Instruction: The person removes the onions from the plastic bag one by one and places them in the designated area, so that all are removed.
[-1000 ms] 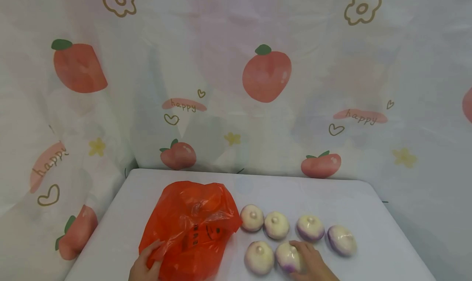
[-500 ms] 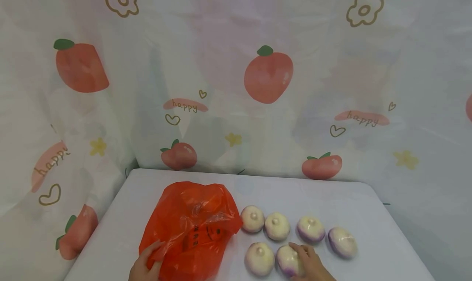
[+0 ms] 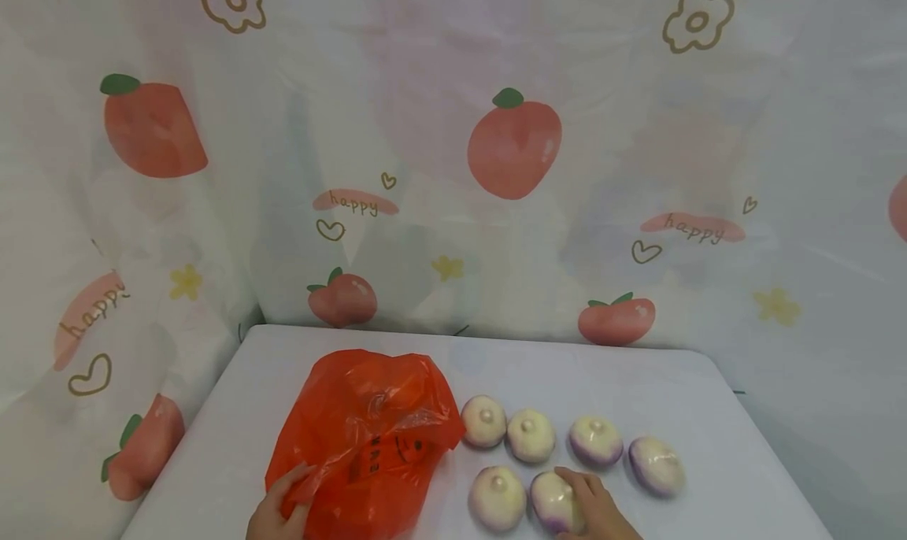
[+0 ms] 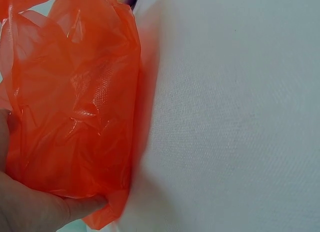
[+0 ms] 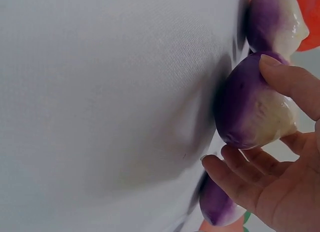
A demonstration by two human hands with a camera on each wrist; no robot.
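Note:
A red plastic bag [image 3: 368,445] lies on the left of the table, with rounded things bulging inside it. My left hand [image 3: 276,512] grips its near left edge; in the left wrist view the thumb [image 4: 85,206] presses the film low on the bag. At the front right, my right hand [image 3: 601,510] holds a purple-and-white turnip [image 3: 553,499]. In the right wrist view the thumb [image 5: 292,82] lies on one side of this turnip [image 5: 250,109] and the fingers [image 5: 245,177] bend round the other side. Another turnip [image 3: 498,499] sits just left of it.
Behind the held turnip, a loose row runs across the white table [image 3: 567,375]: a turnip [image 3: 484,422] beside the bag, a second turnip [image 3: 531,436], and two more turnips farther right. A fruit-printed curtain [image 3: 425,131] hangs behind the table and at its sides.
My right hand has shifted very slightly left and down around the same turnip. The left hand, the bag and the other turnips stay in place.

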